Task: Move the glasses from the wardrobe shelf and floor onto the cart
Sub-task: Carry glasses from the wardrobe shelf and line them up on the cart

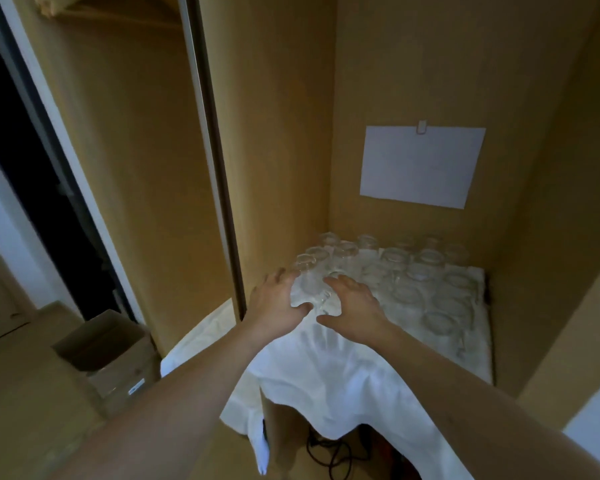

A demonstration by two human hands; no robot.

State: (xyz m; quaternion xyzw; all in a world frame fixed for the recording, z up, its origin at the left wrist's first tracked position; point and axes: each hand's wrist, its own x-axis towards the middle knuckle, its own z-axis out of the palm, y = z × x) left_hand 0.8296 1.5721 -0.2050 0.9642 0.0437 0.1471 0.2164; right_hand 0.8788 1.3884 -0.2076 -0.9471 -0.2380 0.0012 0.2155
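Several clear glasses [413, 271] stand close together on a white cloth [343, 375] that covers the wardrobe shelf. My left hand [274, 303] and my right hand [355, 304] reach over the cloth's front left part, fingers spread. Between them stands one glass [316, 294] of the front left group; both thumbs lie near its base. My left fingertips are next to another glass [305, 263]. Neither hand plainly grips anything. The cart is out of view.
A white sheet of paper [420, 164] hangs on the wardrobe's back wall. A sliding door edge [219, 168] stands left of the shelf. An open cardboard box [108, 348] sits on the floor at the left. Dark cables [329, 452] lie under the shelf.
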